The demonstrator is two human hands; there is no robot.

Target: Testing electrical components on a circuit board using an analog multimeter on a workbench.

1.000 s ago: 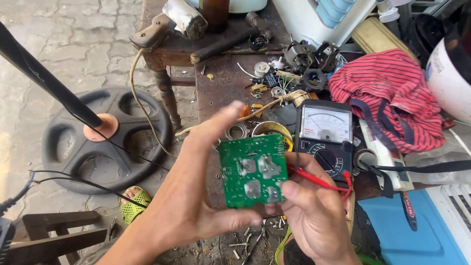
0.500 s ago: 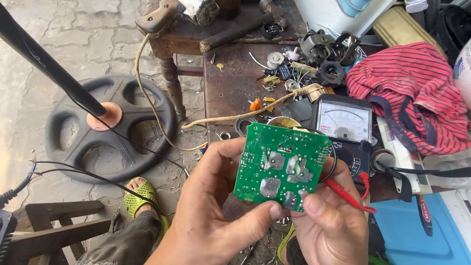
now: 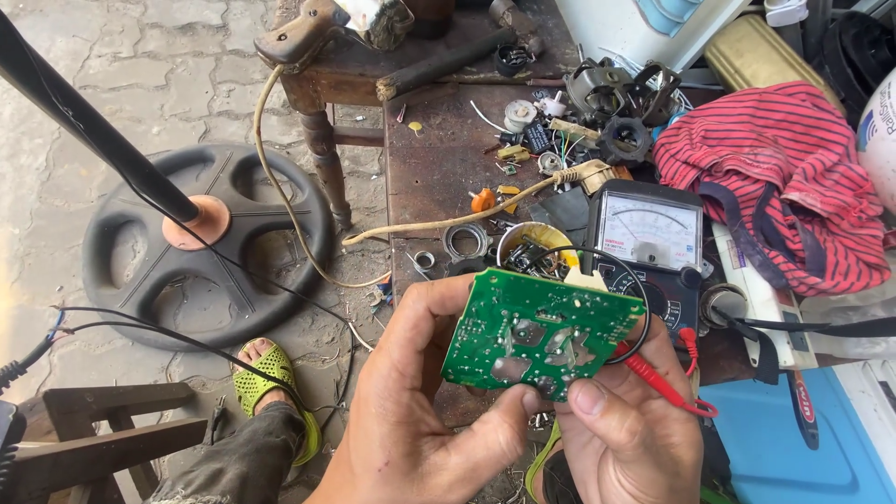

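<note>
You stand on a grey paved floor (image 3: 140, 56) in daylight, a rusty brown worktable (image 3: 434, 168) before you

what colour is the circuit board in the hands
Green, with silvery solder patches; the circuit board shows clearly in the head view.

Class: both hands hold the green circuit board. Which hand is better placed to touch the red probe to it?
Probably the right hand: the red probe already lies against its fingers beside the green circuit board. The left hand only grips the board's other edge.
</note>
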